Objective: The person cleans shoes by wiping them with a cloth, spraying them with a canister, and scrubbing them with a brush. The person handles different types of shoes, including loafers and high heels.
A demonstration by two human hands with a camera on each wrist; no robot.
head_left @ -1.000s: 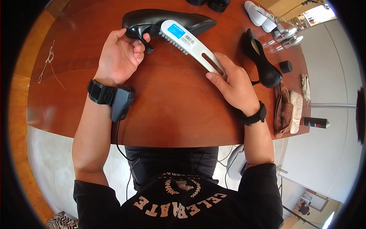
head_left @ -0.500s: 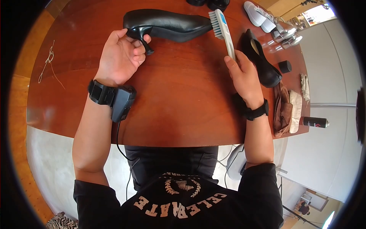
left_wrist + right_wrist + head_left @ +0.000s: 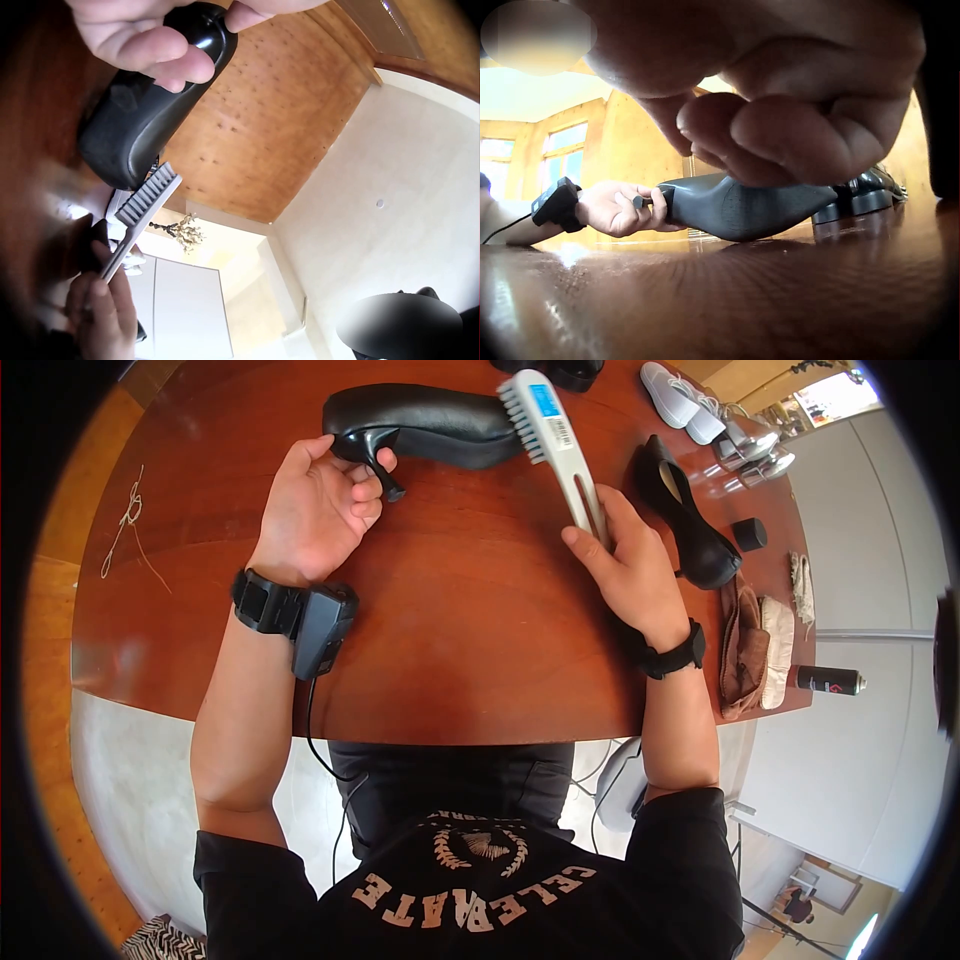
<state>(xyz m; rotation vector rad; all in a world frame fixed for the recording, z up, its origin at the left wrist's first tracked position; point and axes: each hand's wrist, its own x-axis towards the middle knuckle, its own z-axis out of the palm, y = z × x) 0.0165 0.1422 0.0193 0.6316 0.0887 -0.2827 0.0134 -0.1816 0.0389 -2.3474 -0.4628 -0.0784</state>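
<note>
A black high-heeled shoe [image 3: 430, 425] lies on its side at the far side of the table, its toe pointing right. My left hand [image 3: 318, 510] grips it around the heel end, fingers curled by the slim heel [image 3: 384, 472]. In my right hand [image 3: 640, 565] is the handle of a white scrub brush [image 3: 560, 445] with grey bristles and a blue label. The bristles face left and overlap the shoe's toe in the head view; the left wrist view shows the brush [image 3: 146, 199] close by the toe. In the right wrist view the sole [image 3: 739, 206] faces the camera.
The matching black heel [image 3: 690, 525] lies to the right, near a small black cap [image 3: 749, 535]. White sneakers [image 3: 682, 402] and silvery shoes [image 3: 750, 450] stand at the back right. A brown cloth item [image 3: 742, 650] lies on the right edge, a thin string [image 3: 130, 520] on the left.
The brush swung right past the shoe's toe, bristles turning left, then came back left over the toe. My left hand and the shoe stayed nearly still.
</note>
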